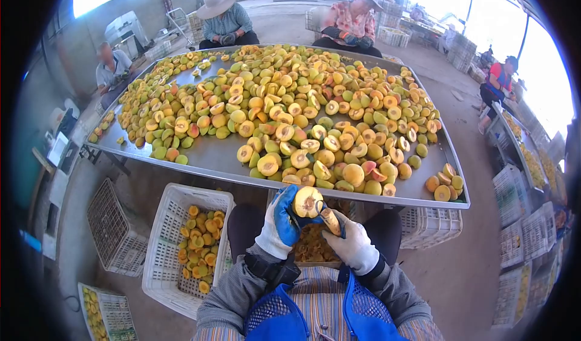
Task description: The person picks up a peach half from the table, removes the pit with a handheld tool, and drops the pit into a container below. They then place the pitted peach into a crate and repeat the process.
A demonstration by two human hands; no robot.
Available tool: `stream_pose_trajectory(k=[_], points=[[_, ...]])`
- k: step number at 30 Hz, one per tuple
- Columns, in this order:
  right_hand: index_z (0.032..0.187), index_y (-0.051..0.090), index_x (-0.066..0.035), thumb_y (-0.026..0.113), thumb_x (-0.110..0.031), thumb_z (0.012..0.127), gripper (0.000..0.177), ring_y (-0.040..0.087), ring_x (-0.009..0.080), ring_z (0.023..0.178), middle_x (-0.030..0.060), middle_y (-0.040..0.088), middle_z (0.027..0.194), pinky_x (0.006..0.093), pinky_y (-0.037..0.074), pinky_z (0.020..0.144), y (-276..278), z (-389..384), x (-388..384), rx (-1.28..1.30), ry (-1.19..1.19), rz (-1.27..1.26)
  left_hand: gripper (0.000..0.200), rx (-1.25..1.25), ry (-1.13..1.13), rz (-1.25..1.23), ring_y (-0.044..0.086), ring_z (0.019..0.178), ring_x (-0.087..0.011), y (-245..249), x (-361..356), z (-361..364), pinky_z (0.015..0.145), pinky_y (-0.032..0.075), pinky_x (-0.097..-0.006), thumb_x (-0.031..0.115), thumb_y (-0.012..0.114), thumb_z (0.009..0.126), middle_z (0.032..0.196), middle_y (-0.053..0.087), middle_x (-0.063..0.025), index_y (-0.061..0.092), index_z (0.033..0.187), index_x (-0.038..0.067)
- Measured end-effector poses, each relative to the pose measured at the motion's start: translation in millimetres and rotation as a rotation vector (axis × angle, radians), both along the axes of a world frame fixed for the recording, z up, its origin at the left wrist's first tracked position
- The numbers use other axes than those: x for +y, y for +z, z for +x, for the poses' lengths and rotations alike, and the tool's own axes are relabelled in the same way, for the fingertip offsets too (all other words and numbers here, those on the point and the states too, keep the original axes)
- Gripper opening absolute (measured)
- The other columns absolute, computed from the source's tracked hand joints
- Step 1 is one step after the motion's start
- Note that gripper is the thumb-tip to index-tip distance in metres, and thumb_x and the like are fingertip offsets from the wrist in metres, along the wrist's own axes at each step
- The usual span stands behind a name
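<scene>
The fingers (288,215) of the left hand (279,225), in a blue-palmed glove, are clenched round a peach half (307,201). They cup its skin side from the left and below, with the cut face turned up. Just right of them, the white-gloved right hand (355,248) has its fingers curled on a smaller peach piece (331,221), which touches the half's lower edge. A thin dark loop (321,211) sits between the two; whether it is a blade cannot be told.

The half looks light, soft and wet on the cut side, so it likely bruises under a hard squeeze and slips on bare flesh. The firmer rounded skin side is the safer place to hold it.

Beyond the fingertips a metal table (212,156) carries a heap of cut peaches (302,105), and other people (225,17) sit at its far edge. Below and left of the fingers stands a white crate (175,197) partly filled with fruit.
</scene>
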State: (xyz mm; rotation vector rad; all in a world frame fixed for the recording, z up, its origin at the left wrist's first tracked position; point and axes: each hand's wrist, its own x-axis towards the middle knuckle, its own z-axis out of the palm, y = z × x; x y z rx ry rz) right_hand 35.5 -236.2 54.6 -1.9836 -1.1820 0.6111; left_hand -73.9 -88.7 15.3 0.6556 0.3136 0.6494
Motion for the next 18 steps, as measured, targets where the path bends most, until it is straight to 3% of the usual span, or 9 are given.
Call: stream_pose_trajectory(k=[3, 7, 9, 10, 12, 13, 15, 16, 18], points=[[0.132, 0.052, -0.009, 0.062, -0.028, 0.086, 0.051, 0.066, 0.0375, 0.088, 0.0225, 0.067, 0.091, 0.0436, 0.052, 0.078, -3.6, -7.6, -3.4, -0.083, -0.048, -0.023, 0.036, 0.039, 0.085, 0.308, 0.064, 0.105, -0.0284, 3.5, -14.5, -5.1, 0.089, 0.055, -0.0384, 0.028, 0.041, 0.102, 0.117, 0.061, -0.0181, 0.051, 0.123, 0.0], [0.131, 0.051, -0.007, 0.061, -0.028, 0.086, 0.051, 0.067, 0.0361, 0.08, 0.0209, 0.068, 0.086, 0.043, 0.053, 0.072, -9.6, -8.6, -9.6, -0.204, -0.008, 0.0, 0.029, 0.077, 0.111, 0.529, 0.063, 0.106, -0.0259, 14.9, -33.4, -10.2, 0.093, 0.052, -0.0351, 0.017, 0.044, 0.101, 0.118, 0.061, -0.017, 0.051, 0.122, -0.001], [0.131, 0.051, -0.006, 0.062, -0.028, 0.086, 0.051, 0.067, 0.0357, 0.079, 0.0206, 0.068, 0.085, 0.0428, 0.054, 0.071, -10.0, -9.4, -11.0, -0.238, -0.004, -0.012, 0.026, 0.245, 0.234, 0.953, 0.063, 0.106, -0.0243, 14.2, -37.4, -11.6, 0.094, 0.052, -0.0346, 0.008, 0.048, 0.098, 0.118, 0.062, -0.0155, 0.051, 0.122, -0.002], [0.13, 0.052, -0.006, 0.062, -0.028, 0.086, 0.05, 0.068, 0.0353, 0.078, 0.0202, 0.068, 0.084, 0.0427, 0.054, 0.069, -10.7, -10.6, -11.0, -0.274, 0.006, -0.031, 0.026, 0.247, 0.233, 0.956, 0.063, 0.106, -0.0243, 10.1, -38.0, -11.3, 0.094, 0.052, -0.0346, 0.008, 0.048, 0.098, 0.118, 0.062, -0.0155, 0.051, 0.122, -0.002], [0.129, 0.052, -0.006, 0.063, -0.028, 0.086, 0.05, 0.067, 0.0353, 0.078, 0.02, 0.068, 0.084, 0.0429, 0.053, 0.07, -19.3, -14.6, -7.6, -0.256, 0.019, -0.045, 0.024, 0.176, 0.147, 0.523, 0.063, 0.105, -0.0239, 1.0, -36.6, -10.6, 0.093, 0.051, -0.0337, 0.003, 0.05, 0.097, 0.116, 0.062, -0.0152, 0.051, 0.12, -0.003], [0.128, 0.053, -0.006, 0.063, -0.028, 0.085, 0.05, 0.067, 0.0354, 0.079, 0.0197, 0.068, 0.084, 0.0432, 0.053, 0.07, -26.8, -16.4, -5.7, -0.24, 0.032, -0.062, 0.024, 0.181, 0.147, 0.52, 0.063, 0.105, -0.0239, -0.6, -36.1, -12.8, 0.093, 0.051, -0.0337, 0.003, 0.05, 0.097, 0.116, 0.062, -0.0152, 0.051, 0.12, -0.003], [0.127, 0.053, -0.006, 0.064, -0.028, 0.085, 0.049, 0.067, 0.0354, 0.081, 0.0196, 0.068, 0.083, 0.0437, 0.053, 0.072, -38.9, -17.0, -3.0, -0.199, 0.036, -0.06, 0.024, 0.371, 0.224, 0.934, 0.064, 0.103, -0.0233, -1.1, -33.8, -16.2, 0.092, 0.052, -0.033, 0.013, 0.043, 0.102, 0.112, 0.064, -0.0152, 0.052, 0.118, -0.002], [0.127, 0.053, -0.006, 0.064, -0.028, 0.085, 0.049, 0.067, 0.0356, 0.081, 0.0198, 0.068, 0.083, 0.0441, 0.053, 0.073, -40.4, -16.6, -2.0, -0.149, 0.061, -0.072, 0.03, 0.24, 0.202, 0.708, 0.065, 0.098, -0.0226, -2.8, -35.0, -13.1, 0.09, 0.053, -0.0322, 0.021, 0.037, 0.104, 0.107, 0.065, -0.0148, 0.053, 0.117, -0.002], [0.127, 0.053, -0.005, 0.065, -0.028, 0.084, 0.049, 0.067, 0.0358, 0.082, 0.02, 0.068, 0.084, 0.0445, 0.053, 0.074, -43.8, -16.1, 0.4, -0.092, 0.084, -0.1, 0.032, 0.351, 0.227, 0.84, 0.066, 0.097, -0.0226, -6.3, -31.1, -12.0, 0.089, 0.053, -0.0322, 0.022, 0.035, 0.105, 0.105, 0.065, -0.0143, 0.053, 0.116, -0.002]])
